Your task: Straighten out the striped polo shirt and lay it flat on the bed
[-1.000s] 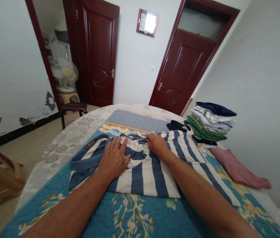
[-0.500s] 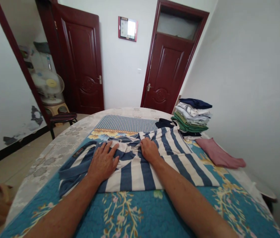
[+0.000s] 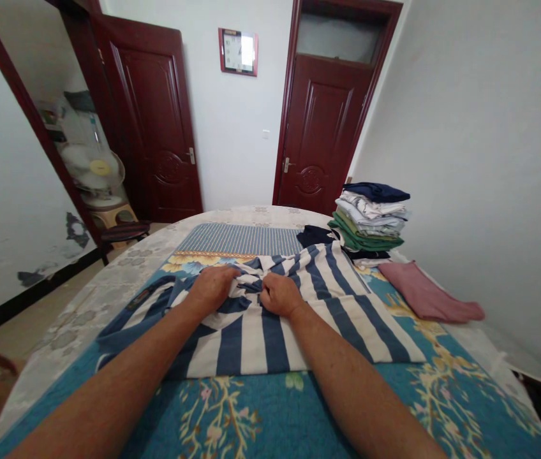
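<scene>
A blue-and-white striped shirt (image 3: 275, 338) lies spread on a teal floral cloth (image 3: 251, 414), its blue collar toward the left. My left hand (image 3: 213, 287) is closed on the shirt's fabric near the middle, by the collar end. Just to its right, my right hand (image 3: 281, 294) is closed on bunched fabric of the same shirt. Between the two hands the cloth is gathered into creases. The fingertips of both hands are partly hidden by the knuckles and the folds.
A stack of folded clothes (image 3: 370, 220) stands at the back right of the round table (image 3: 79, 312). Near it lie a dark garment (image 3: 317, 236) and a pink cloth (image 3: 428, 293). A stool (image 3: 124, 233) and a fan (image 3: 91, 167) are at the left.
My left hand, lying flat with fingers spread before, has moved right and closed on the fabric. My right hand keeps its grip, and the cloth between them is more bunched.
</scene>
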Available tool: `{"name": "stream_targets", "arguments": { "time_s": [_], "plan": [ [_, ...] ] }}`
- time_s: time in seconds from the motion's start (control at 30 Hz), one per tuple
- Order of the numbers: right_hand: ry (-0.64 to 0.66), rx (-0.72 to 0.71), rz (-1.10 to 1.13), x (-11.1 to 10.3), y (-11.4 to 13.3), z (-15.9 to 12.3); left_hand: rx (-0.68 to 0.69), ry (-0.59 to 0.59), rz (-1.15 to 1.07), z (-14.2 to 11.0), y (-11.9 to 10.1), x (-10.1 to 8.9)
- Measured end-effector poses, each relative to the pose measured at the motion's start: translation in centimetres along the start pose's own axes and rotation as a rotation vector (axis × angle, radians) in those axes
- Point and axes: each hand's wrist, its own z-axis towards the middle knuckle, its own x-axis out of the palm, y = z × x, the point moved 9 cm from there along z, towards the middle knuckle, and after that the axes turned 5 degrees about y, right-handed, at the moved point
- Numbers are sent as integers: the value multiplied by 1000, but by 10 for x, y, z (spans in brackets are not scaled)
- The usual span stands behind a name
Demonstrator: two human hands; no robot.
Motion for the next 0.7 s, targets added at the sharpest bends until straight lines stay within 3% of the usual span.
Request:
{"name": "stream_targets", "arguments": {
  "time_s": [0.17,0.33,0.7],
  "plan": [
    [-11,-3,-7,-1,-2,2,-34,145,-29,47,-15,31],
    [-15,4,15,0,-5,4,-89,176,-17,68,-17,51],
    [-65,10,91,2,-13,8,-157,98,-83,71,-9,48]
  ]
}}
